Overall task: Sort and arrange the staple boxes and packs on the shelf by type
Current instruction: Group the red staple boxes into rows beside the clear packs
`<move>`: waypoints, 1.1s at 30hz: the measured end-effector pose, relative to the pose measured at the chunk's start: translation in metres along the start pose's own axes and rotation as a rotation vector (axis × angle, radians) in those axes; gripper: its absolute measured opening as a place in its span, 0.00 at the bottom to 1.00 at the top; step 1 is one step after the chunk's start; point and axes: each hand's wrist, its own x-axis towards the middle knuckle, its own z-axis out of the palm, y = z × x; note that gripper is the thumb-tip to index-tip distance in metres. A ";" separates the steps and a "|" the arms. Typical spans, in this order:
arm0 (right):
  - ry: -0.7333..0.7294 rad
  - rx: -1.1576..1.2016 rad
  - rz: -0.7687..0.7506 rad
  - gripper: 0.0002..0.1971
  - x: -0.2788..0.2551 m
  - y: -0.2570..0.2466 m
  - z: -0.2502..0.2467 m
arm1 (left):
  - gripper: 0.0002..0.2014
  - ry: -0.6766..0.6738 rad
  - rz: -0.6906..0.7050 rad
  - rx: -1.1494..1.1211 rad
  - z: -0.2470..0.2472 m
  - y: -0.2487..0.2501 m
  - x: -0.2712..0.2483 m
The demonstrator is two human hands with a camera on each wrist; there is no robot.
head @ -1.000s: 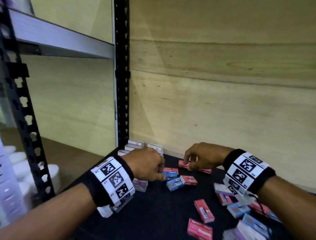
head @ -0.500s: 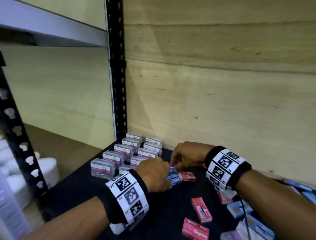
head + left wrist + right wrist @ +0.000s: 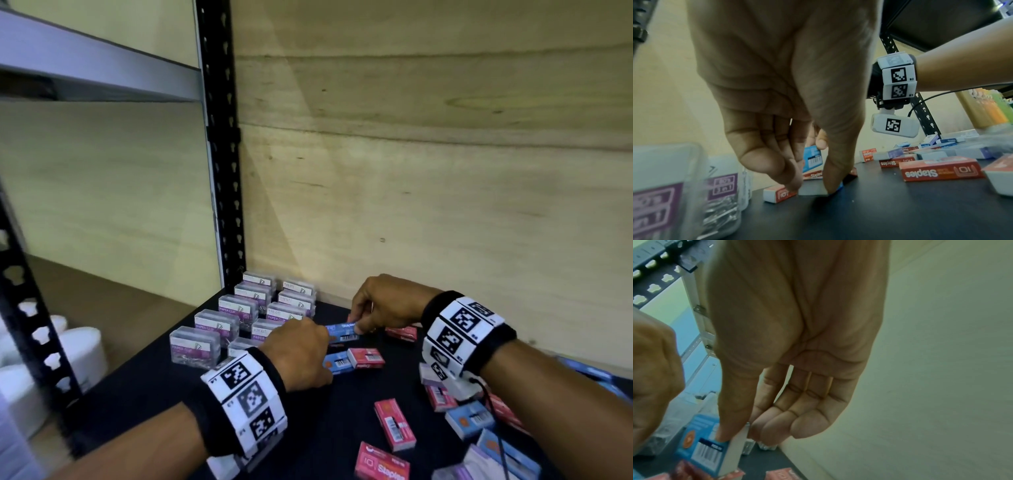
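My right hand (image 3: 358, 323) (image 3: 740, 434) pinches a blue staple box (image 3: 342, 331) (image 3: 702, 449) between thumb and fingers, held on its edge just above the black shelf (image 3: 342, 428). My left hand (image 3: 322, 358) (image 3: 812, 188) reaches down right beside it. Its thumb and fingers pinch a second blue staple box (image 3: 337, 364) (image 3: 813, 190) that lies on the shelf. A red staple box (image 3: 365, 358) lies against that one on the right. More red and blue staple boxes are scattered at the front right (image 3: 394, 425).
Clear paper clip boxes (image 3: 236, 308) with purple labels stand in two rows at the shelf's back left corner. A black upright post (image 3: 222, 171) and the wooden back wall (image 3: 445, 205) bound the space. White rolls (image 3: 82, 349) sit lower left, beyond the shelf.
The view has swung left, so the paper clip rows now show. My right hand left the red boxes by the wall and took up a blue box. My left hand stayed beside it.
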 end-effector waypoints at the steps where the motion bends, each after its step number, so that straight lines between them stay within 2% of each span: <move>1: 0.010 0.009 0.004 0.09 -0.004 0.003 -0.003 | 0.17 0.001 -0.005 -0.024 -0.001 0.000 -0.001; 4: 0.034 0.014 0.028 0.09 -0.016 0.014 -0.008 | 0.16 -0.005 -0.030 -0.075 -0.003 -0.003 -0.003; 13: 0.088 -0.024 0.126 0.07 -0.059 0.044 -0.015 | 0.14 0.027 -0.037 -0.036 -0.008 -0.009 -0.013; 19: 0.091 -0.048 0.242 0.07 -0.103 0.075 -0.022 | 0.16 0.110 0.009 -0.063 -0.025 -0.001 -0.003; 29: 0.132 -0.031 0.481 0.04 -0.203 0.142 -0.027 | 0.16 0.083 0.285 -0.114 -0.038 0.102 0.053; 33: 0.144 -0.027 0.559 0.05 -0.232 0.167 -0.021 | 0.14 0.021 0.400 -0.138 -0.034 0.152 0.068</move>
